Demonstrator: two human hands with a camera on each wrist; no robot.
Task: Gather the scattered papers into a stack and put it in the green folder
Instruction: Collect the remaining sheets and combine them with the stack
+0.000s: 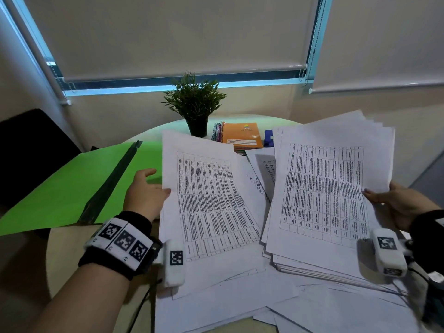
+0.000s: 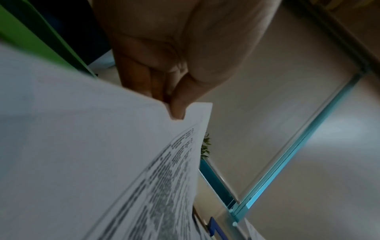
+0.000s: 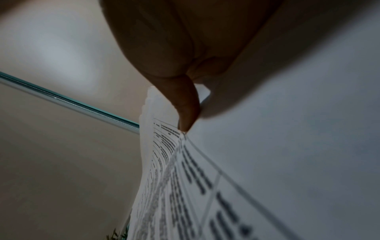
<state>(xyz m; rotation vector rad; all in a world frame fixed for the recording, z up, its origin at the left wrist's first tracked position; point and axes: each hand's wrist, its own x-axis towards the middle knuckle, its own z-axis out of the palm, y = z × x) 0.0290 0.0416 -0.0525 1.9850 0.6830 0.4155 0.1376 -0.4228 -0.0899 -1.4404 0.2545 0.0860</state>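
Loose papers lie outside open green folder.

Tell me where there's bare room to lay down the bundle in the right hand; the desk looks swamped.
Free: the open green folder, bare left of the left hand; a beige tabletop strip below it. Crowded: loose printed sheets cover the middle and right, with the orange spiral notebook and potted plant behind.

Printed tables too small to read; right hand partly cut off.

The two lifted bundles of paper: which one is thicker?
The bundle in the right hand: its stack shows many fanned edges; the left hand pinches only a sheet or two.
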